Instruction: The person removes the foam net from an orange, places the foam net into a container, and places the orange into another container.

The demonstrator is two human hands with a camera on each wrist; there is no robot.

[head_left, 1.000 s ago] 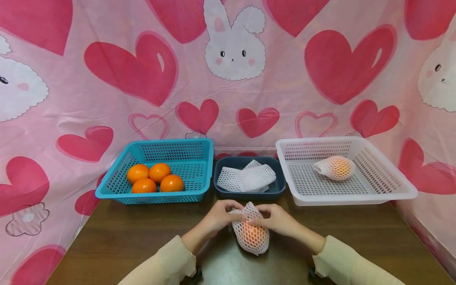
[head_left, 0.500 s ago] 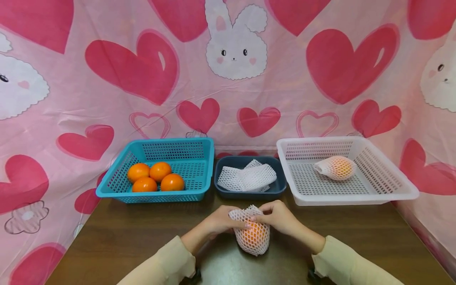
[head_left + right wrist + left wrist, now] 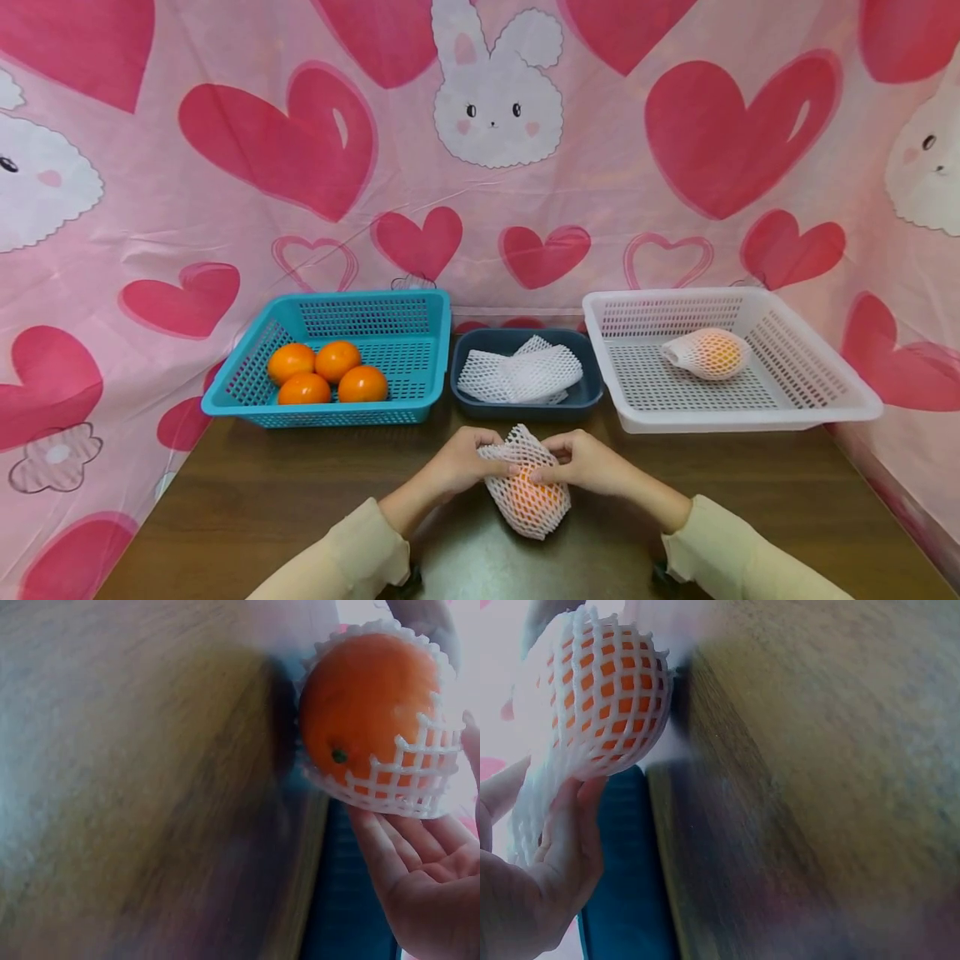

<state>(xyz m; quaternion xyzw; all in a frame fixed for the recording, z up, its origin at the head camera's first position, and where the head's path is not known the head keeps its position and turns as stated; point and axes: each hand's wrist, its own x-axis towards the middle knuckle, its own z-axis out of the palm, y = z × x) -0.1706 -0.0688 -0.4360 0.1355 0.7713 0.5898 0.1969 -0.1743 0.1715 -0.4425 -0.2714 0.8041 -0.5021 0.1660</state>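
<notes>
An orange point(image 3: 364, 697) sits inside a white foam net sleeve point(image 3: 528, 510) between the two hands, just above the table's middle in the head view. My left hand point(image 3: 463, 463) pinches the sleeve's loose upper end, its thumb lying across the mesh. On the other side, my right hand point(image 3: 592, 468) holds the sleeve and orange between thumb and fingers. The right wrist view shows part of the orange bare, with its green stem spot. From the left wrist side, mesh point(image 3: 615, 697) covers the fruit.
Several oranges point(image 3: 337, 362) lie in a turquoise basket point(image 3: 322, 416) at back left. A dark blue tray point(image 3: 525, 412) with foam net sleeves point(image 3: 517, 375) stands at centre. At back right, a white basket point(image 3: 750, 417) holds one netted fruit point(image 3: 708, 353).
Both hands have shifted their grip slightly on the sleeve. The right hand rose a little, then came lower again. The net's open end has changed shape, and the wrapped orange has tilted slightly.
</notes>
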